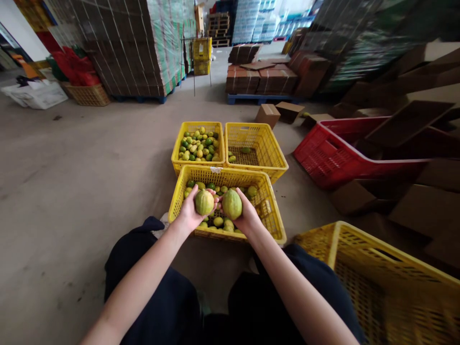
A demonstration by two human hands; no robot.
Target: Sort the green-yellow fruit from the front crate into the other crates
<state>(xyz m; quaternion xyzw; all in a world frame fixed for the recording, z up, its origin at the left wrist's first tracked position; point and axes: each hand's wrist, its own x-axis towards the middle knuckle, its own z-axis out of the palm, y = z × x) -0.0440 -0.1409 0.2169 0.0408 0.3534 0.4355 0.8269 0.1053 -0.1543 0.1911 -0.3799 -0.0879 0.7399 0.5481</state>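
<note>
My left hand [190,211] holds a round yellow-green fruit [204,202], palm turned up and fingers curled under it. In my right hand [247,211] lies a greener, faintly ribbed fruit [232,204] of similar size. Both fruits are side by side, a small gap between them, above the near yellow crate [275,220]. Several smaller yellow-green fruits [218,222] lie inside that crate, partly hidden by my hands. I cannot tell the exact kind of fruit.
Behind stand a yellow crate full of fruit [197,143] and another yellow crate [264,139] with a few fruits. A large yellow crate [359,244] is close at my right. Beyond it are a red crate [323,153] and cardboard boxes [413,206]. Wrapped pallets [122,48] stand farther back.
</note>
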